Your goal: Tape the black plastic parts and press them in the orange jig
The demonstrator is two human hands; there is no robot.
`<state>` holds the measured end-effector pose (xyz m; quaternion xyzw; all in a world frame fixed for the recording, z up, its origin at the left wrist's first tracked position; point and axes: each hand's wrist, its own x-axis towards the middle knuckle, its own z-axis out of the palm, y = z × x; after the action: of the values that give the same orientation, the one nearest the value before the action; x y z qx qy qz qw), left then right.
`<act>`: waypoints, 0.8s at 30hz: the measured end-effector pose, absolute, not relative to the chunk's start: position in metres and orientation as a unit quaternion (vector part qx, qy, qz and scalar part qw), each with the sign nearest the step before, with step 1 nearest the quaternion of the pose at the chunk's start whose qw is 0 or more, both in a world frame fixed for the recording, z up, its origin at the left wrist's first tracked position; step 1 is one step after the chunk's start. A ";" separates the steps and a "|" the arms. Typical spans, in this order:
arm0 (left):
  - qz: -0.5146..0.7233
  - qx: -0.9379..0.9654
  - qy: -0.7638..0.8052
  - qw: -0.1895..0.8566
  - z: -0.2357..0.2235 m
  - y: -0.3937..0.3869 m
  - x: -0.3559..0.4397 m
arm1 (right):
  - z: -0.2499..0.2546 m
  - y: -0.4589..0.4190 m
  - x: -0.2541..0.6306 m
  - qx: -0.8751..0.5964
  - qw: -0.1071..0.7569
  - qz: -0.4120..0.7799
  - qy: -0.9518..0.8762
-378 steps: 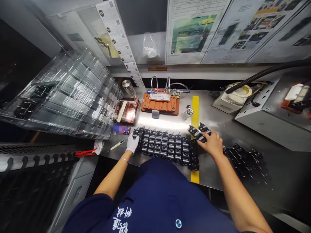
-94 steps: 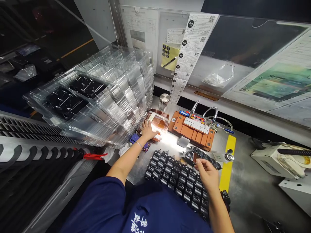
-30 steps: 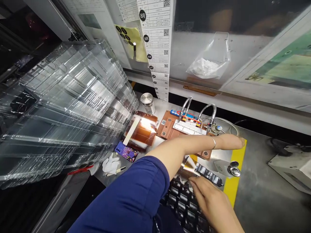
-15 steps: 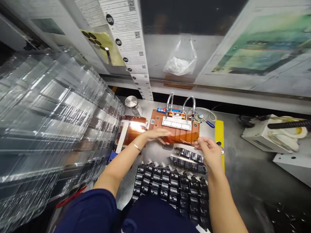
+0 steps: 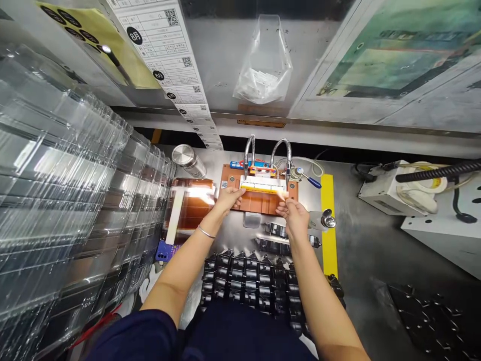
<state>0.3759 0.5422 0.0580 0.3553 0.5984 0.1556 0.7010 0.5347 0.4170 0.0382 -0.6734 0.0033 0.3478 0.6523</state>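
Note:
A thin amber film strip [image 5: 262, 190] stretches between my hands, its far edge over the lower part of a white dotted plate [image 5: 263, 183]. My left hand [image 5: 228, 199] pinches the film's left end, thumb on top. At the other end, the fingers of my right hand [image 5: 293, 212] are closed on the film's corner. Under it lies a copper-coloured fixture block [image 5: 259, 204] with shallow grooves. Two bendy metal tubes [image 5: 288, 156] arch down to the plate, and a blue-handled toggle lever [image 5: 311, 181] sits at the fixture's right.
Black moulded parts [image 5: 248, 281] lie in rows close to my body. Left are amber sheets [image 5: 190, 205], a steel-lidded jar [image 5: 188, 159], a phone [image 5: 165, 250] and tall stacked clear trays [image 5: 56, 190]. A yellow strip [image 5: 328, 240] and a white machine [image 5: 398, 190] stand right.
The film has gone from hanging over the fixture's front to lying along the white plate. Both my hands moved toward the plate, and the view shifted.

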 end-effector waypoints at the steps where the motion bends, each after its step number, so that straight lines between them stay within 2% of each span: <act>1: 0.165 0.361 0.610 0.685 0.055 0.543 0.378 | 0.037 0.418 0.536 -0.681 0.646 0.345 0.005; 10: 0.201 0.342 0.643 0.655 0.043 0.551 0.389 | 0.034 0.434 0.547 -0.752 0.582 0.309 -0.020; 24: 0.183 0.365 0.635 0.656 0.042 0.556 0.388 | 0.029 0.437 0.549 -0.746 0.587 0.314 -0.013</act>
<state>0.3882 0.5560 0.0416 0.3653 0.6350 0.1827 0.6557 0.5492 0.4365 0.0289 -0.7463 -0.0131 0.3136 0.5870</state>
